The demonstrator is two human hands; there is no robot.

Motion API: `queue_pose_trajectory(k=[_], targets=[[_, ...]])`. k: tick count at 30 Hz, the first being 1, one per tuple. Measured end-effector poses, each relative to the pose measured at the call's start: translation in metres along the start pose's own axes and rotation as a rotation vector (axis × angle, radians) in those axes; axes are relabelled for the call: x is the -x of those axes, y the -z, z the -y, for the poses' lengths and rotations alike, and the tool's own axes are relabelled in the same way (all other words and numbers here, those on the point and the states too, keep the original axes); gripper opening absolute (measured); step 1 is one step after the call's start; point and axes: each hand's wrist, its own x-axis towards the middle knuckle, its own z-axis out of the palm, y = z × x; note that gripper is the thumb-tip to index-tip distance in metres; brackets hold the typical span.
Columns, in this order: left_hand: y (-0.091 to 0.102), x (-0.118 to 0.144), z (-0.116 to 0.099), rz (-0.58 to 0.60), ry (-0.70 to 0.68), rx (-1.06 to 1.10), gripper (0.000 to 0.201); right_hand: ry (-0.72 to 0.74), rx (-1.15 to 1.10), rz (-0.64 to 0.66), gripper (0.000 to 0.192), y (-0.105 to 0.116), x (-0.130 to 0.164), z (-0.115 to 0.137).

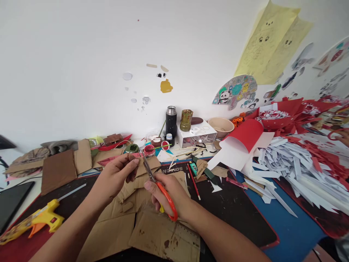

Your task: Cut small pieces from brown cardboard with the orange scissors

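Note:
My right hand [173, 191] grips a pair of scissors [148, 168] by its orange handle, some yellow showing below. The blades point up and away, their tips slightly apart. Close to the tips, my left hand [118, 174] is closed in a pinch; whatever is between the fingers is too small to make out. Beneath both hands lie flat pieces of brown cardboard [111, 233]. A clear ruler [188, 233] rests over the nearest cardboard piece, which has dark stains.
At left lies a yellow glue gun [45, 218]. Paint jars [149, 149], a black flask [171, 123] and a white box [196, 136] line the wall. White paper strips [283, 160] heap at right. Another person's hand [344, 138] holds red-handled scissors at the far right.

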Motion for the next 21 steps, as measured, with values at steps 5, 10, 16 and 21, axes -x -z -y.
queue_pose_trajectory(k=[5, 10, 16, 21], targets=[[-0.003, 0.000, -0.006, 0.016, -0.004, -0.023, 0.050, -0.003, -0.018, 0.003, 0.047, -0.001, 0.000, 0.001], [-0.007, 0.003, -0.013, 0.117, 0.025, -0.063, 0.053, 0.028, 0.017, -0.019, 0.045, 0.000, 0.001, 0.003], [-0.009, 0.003, -0.011, 0.167, 0.036, -0.076, 0.056, 0.019, -0.105, -0.033, 0.048, -0.001, -0.001, 0.004], [-0.011, 0.004, -0.010, 0.191, 0.044, -0.075, 0.056, 0.053, -0.248, -0.085, 0.055, -0.001, -0.008, 0.000]])
